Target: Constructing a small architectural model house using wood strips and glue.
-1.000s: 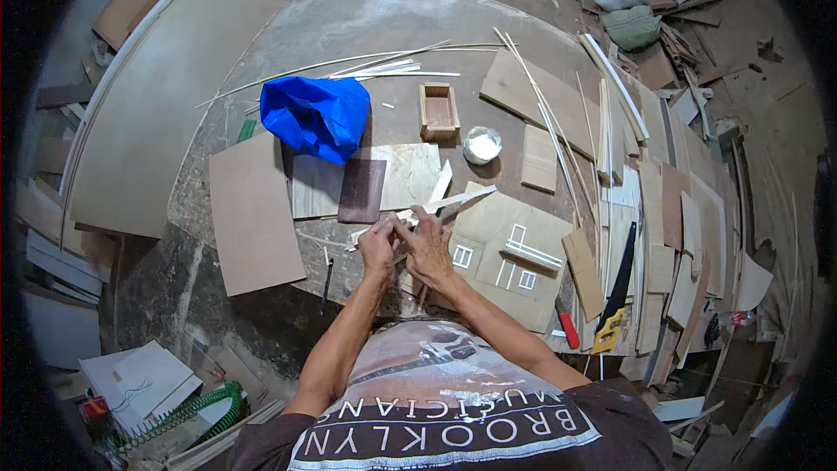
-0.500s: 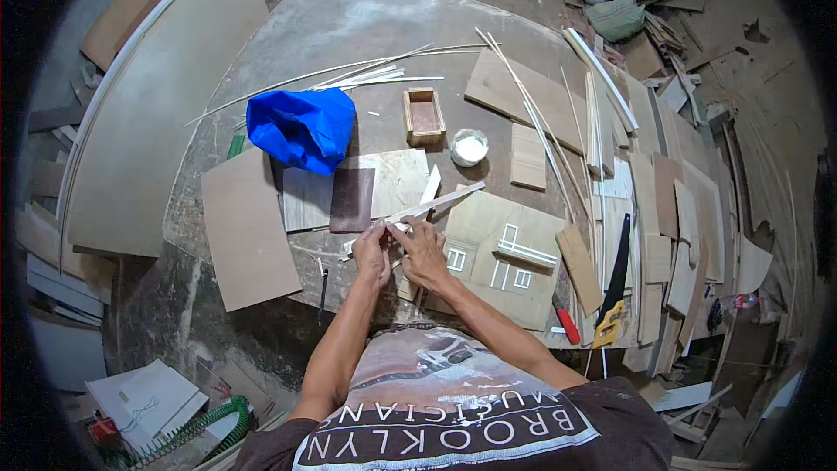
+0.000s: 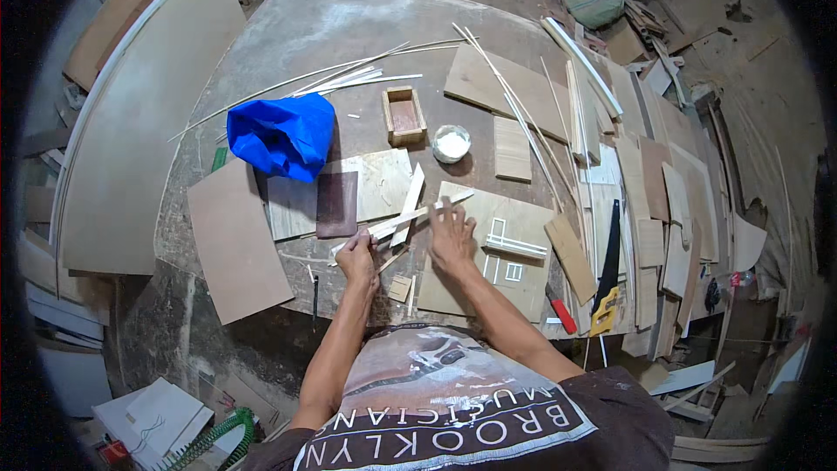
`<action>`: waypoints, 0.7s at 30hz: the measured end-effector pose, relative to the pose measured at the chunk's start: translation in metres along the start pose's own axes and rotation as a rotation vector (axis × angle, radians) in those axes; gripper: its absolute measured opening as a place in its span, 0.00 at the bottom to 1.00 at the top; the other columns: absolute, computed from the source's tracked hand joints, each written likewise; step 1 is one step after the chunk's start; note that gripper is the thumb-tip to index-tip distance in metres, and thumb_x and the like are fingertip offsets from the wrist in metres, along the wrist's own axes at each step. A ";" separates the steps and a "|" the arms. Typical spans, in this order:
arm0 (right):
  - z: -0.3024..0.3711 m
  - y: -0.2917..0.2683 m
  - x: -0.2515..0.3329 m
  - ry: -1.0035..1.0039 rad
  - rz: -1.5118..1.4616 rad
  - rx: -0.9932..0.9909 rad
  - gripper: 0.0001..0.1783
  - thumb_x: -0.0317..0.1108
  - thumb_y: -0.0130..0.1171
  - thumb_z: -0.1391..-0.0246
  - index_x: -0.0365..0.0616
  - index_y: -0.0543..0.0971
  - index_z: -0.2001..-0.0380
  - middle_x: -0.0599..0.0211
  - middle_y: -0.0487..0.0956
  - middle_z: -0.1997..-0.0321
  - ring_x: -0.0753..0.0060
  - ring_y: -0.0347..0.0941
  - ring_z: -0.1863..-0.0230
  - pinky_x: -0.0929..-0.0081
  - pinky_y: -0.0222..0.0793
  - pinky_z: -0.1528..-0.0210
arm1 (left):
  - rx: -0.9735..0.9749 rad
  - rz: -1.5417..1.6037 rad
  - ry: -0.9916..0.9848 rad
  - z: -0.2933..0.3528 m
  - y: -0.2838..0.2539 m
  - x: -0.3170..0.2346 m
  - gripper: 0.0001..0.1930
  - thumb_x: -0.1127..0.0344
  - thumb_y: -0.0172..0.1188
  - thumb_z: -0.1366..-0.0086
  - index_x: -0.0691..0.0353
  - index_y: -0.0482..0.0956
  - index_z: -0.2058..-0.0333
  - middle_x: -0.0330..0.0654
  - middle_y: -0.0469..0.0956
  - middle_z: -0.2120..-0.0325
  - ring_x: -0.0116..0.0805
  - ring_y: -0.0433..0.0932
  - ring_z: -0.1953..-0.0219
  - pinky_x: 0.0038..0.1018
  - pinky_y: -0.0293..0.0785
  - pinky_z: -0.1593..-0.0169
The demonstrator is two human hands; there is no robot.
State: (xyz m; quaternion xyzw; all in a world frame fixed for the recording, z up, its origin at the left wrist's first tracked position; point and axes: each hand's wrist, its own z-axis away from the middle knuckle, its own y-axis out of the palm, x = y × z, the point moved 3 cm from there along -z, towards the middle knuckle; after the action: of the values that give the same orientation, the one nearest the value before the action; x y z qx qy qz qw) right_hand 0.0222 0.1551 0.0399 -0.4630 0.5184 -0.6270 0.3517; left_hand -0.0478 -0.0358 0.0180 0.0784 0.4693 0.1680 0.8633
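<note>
My left hand (image 3: 357,260) is closed on the near end of a thin pale wood strip (image 3: 401,225). The strip slants up to the right over another short flat strip (image 3: 410,201). My right hand (image 3: 452,244) hovers by the strip's far part, its fingers apart and a little blurred; I see nothing gripped in them. Under it lies a plywood panel (image 3: 445,288) with white window-like frames (image 3: 514,272) and a small railing-like piece (image 3: 516,246) on it. A brown rectangular sheet (image 3: 337,205) lies just beyond my left hand.
A blue bag (image 3: 283,135), a small wooden box (image 3: 404,116) and a tub of white stuff (image 3: 452,144) stand farther back. At right lie a handsaw (image 3: 608,279), a red-handled tool (image 3: 562,312) and stacked boards (image 3: 649,201). A brown board (image 3: 237,240) overhangs the near left edge.
My right hand has moved right, away from my left hand, along the strip. My left hand keeps hold of the strip's near end. The whole view has shifted slightly.
</note>
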 end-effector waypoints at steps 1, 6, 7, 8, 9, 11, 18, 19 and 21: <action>-0.004 0.000 -0.010 0.075 0.063 -0.062 0.40 0.29 0.57 0.56 0.49 0.65 0.35 0.54 0.58 0.31 0.48 0.54 0.34 0.42 0.54 0.41 | -0.005 -0.012 -0.005 0.000 -0.001 0.001 0.06 0.71 0.61 0.34 0.70 0.80 0.68 0.39 0.79 0.76 0.25 0.75 0.77 0.19 0.71 0.72; -0.024 -0.016 -0.030 0.179 0.116 -0.007 0.38 0.31 0.55 0.55 0.43 0.65 0.36 0.54 0.60 0.31 0.45 0.56 0.34 0.39 0.54 0.39 | -0.027 -0.060 -0.004 -0.003 -0.005 0.001 0.07 0.70 0.61 0.34 0.69 0.81 0.66 0.39 0.80 0.75 0.25 0.76 0.75 0.20 0.73 0.70; -0.027 -0.017 -0.035 0.244 0.112 0.036 0.37 0.31 0.53 0.52 0.40 0.64 0.35 0.53 0.59 0.30 0.45 0.54 0.32 0.39 0.51 0.37 | -0.028 -0.059 -0.005 -0.003 -0.005 0.002 0.07 0.70 0.61 0.34 0.69 0.81 0.66 0.39 0.80 0.75 0.25 0.76 0.75 0.20 0.73 0.70; -0.029 -0.018 -0.040 0.310 0.110 0.078 0.36 0.32 0.50 0.50 0.37 0.63 0.35 0.52 0.57 0.28 0.45 0.51 0.29 0.39 0.48 0.35 | -0.038 -0.071 -0.008 -0.003 -0.003 0.003 0.07 0.70 0.61 0.34 0.70 0.81 0.65 0.39 0.79 0.75 0.25 0.76 0.75 0.21 0.74 0.70; -0.030 -0.019 -0.043 0.310 0.112 0.077 0.36 0.32 0.50 0.50 0.37 0.63 0.35 0.52 0.57 0.28 0.45 0.51 0.29 0.39 0.48 0.35 | -0.048 -0.083 -0.011 -0.003 -0.002 0.002 0.08 0.70 0.61 0.34 0.71 0.81 0.64 0.38 0.79 0.75 0.25 0.76 0.75 0.21 0.74 0.70; -0.031 -0.021 -0.050 0.357 0.098 0.099 0.36 0.33 0.50 0.50 0.34 0.64 0.36 0.52 0.57 0.27 0.44 0.49 0.28 0.37 0.46 0.33 | -0.064 -0.078 -0.027 -0.006 -0.005 0.005 0.09 0.69 0.61 0.34 0.70 0.81 0.62 0.38 0.79 0.75 0.24 0.76 0.75 0.20 0.74 0.72; -0.036 -0.038 -0.059 0.411 0.116 0.037 0.35 0.33 0.48 0.50 0.39 0.65 0.35 0.52 0.56 0.27 0.45 0.50 0.28 0.37 0.47 0.33 | -0.066 -0.041 -0.011 -0.013 -0.008 0.006 0.09 0.70 0.62 0.35 0.72 0.81 0.66 0.38 0.79 0.76 0.23 0.75 0.77 0.17 0.70 0.72; -0.037 -0.044 -0.055 0.397 0.078 -0.071 0.35 0.33 0.48 0.49 0.39 0.65 0.35 0.52 0.57 0.28 0.45 0.51 0.28 0.38 0.47 0.34 | -0.071 -0.006 -0.017 -0.017 -0.013 0.008 0.09 0.69 0.63 0.35 0.72 0.81 0.66 0.38 0.79 0.76 0.22 0.75 0.77 0.17 0.69 0.73; -0.036 -0.044 -0.052 0.328 0.022 -0.127 0.36 0.32 0.49 0.51 0.43 0.65 0.35 0.51 0.57 0.28 0.46 0.50 0.29 0.39 0.48 0.35 | -0.085 -0.053 -0.021 -0.010 -0.005 0.001 0.09 0.69 0.63 0.36 0.73 0.81 0.66 0.38 0.79 0.77 0.22 0.75 0.78 0.17 0.69 0.73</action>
State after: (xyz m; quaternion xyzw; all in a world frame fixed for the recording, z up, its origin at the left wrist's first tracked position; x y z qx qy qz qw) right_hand 0.0065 0.2247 0.0707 -0.3701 0.6123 -0.6564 0.2393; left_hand -0.0545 -0.0407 0.0106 0.0309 0.4545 0.1643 0.8749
